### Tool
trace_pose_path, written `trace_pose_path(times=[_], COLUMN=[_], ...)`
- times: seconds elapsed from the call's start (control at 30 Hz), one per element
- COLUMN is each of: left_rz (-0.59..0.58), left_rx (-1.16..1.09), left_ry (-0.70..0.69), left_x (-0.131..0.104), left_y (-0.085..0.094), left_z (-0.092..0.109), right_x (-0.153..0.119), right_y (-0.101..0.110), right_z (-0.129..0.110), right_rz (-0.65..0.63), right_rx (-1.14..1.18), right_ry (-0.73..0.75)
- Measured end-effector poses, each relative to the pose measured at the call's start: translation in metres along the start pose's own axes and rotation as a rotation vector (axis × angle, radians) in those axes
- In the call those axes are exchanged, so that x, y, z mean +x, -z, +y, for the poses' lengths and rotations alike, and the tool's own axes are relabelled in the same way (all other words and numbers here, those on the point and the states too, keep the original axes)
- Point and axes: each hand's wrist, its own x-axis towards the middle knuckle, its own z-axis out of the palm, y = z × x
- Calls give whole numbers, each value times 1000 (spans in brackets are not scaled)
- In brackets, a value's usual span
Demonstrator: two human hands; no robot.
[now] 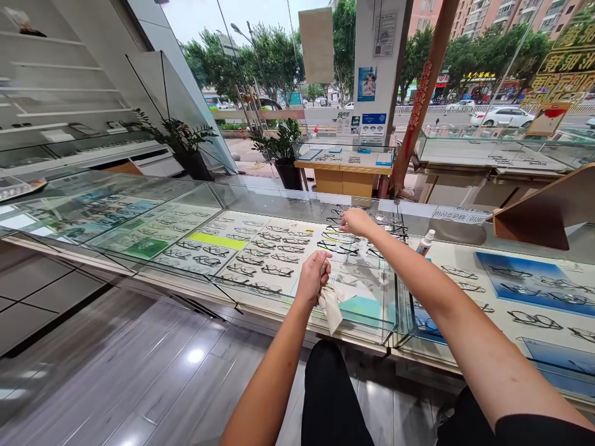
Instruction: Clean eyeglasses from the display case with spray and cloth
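My left hand (315, 275) is closed in front of me over the near side of the glass showcase. A cream cleaning cloth (331, 310) hangs from its grip. Further out, my right hand (357, 222) reaches to the back of the countertop with its fingers pinched at a pair of eyeglasses (333, 220); the fingertips are partly hidden. Several dark-framed eyeglasses (338, 248) lie in rows on the glass top around that hand. More eyeglasses (276, 271) are arranged inside the case to the left.
A white spray bottle (425, 243) stands right of my right forearm. Beyond it rises a brown wooden stand (542, 207). Blue display trays (534, 282) with eyeglasses lie in the right-hand showcase. Potted plants (288, 152) and a display table (346, 166) are by the window.
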Motion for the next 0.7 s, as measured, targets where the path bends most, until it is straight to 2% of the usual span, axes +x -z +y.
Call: trace_pose_path(times=[0.2,0.37,0.5,0.6,0.7], left_rz=[7,3,3,4,7], left_rx=[32,53,68,88,100], left_ry=[-2,-3,-12,-15,-4], left_x=[2,3,3,4,6], left_y=[1,2,2,3,3], left_z=[-3,-5,-6,-7,-9], right_x=[18,35,41,39,26], right_y=[17,3,-5,4,25], right_z=[7,2,-4,-7,-9], right_rz=[4,-94,-113,-75,7], right_rx=[-30,-45,-37,5,70], right_ry=[-221,-307,-333,-348,-371])
